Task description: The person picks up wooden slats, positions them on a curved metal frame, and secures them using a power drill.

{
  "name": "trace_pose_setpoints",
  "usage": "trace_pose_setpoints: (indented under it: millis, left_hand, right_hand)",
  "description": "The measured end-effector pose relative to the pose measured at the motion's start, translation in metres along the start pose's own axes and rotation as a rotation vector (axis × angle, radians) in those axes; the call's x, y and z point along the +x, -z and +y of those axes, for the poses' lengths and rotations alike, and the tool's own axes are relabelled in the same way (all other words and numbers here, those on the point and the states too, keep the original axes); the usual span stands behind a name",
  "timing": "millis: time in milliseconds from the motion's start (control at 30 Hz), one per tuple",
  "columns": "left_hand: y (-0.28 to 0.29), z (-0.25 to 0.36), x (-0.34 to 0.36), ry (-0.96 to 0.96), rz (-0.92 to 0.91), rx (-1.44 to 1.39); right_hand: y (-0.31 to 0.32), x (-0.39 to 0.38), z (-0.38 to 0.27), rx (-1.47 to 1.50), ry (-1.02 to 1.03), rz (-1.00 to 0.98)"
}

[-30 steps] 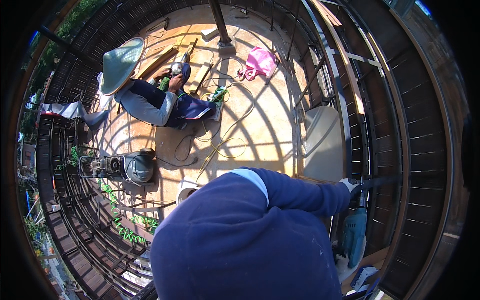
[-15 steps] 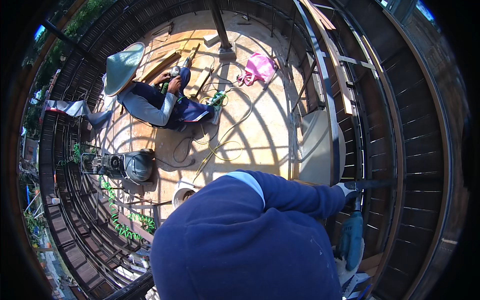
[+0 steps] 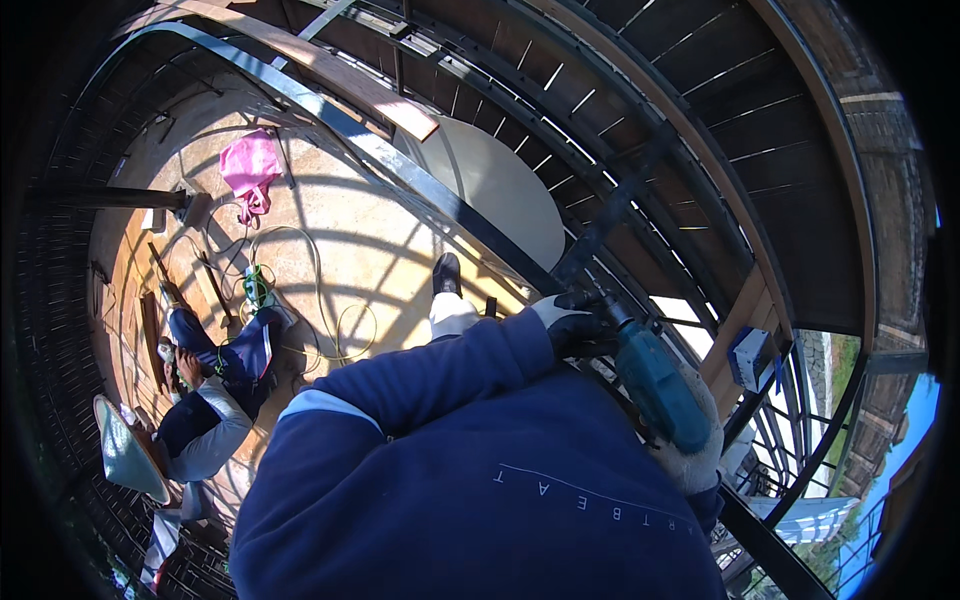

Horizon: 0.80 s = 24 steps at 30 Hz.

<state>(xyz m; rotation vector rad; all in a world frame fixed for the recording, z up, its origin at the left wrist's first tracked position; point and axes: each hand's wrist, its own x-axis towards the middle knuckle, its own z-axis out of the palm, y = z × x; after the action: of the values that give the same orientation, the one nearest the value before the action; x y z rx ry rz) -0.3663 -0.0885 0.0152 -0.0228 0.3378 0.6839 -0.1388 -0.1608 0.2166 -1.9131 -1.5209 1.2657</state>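
Observation:
A teal power drill (image 3: 655, 385) points up and away toward a curved dark metal frame (image 3: 500, 240). Around its handle end is my right hand (image 3: 692, 440) in a pale grey glove, partly hidden by the drill body. My left hand (image 3: 578, 325), in a white and black glove, reaches across to the drill's chuck, close beside the frame. Its fingers are bent together there; whatever they pinch is too small and dark to make out. The drill's tip is hard to see against the dark metal.
At lower left a co-worker in a conical hat (image 3: 130, 450) sits on the floor, holding a small power tool (image 3: 168, 352). Cables (image 3: 318, 270), a pink bag (image 3: 250, 165) and wood pieces lie nearby. A plank (image 3: 330, 65) rests along the frame; a white-blue box (image 3: 750, 358) sits at right.
My view has swung round, so the co-worker and pink bag now appear further left and the frame runs diagonally. Both hands stay at the drill, and one shoe has come into view.

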Motion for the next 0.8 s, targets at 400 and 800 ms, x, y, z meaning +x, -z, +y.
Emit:
trace_pose_setpoints:
  millis: [400,800]
  left_hand:
    - [0.016,0.041,-0.024,0.143,-0.192,-0.076]
    - [0.025,0.053,-0.025,0.275,-0.192,-0.178]
  right_hand:
    - [-0.024,0.011,-0.076,-0.016,-0.218,-0.045]
    - [-0.035,0.036,-0.128,-0.28,-0.239,-0.095]
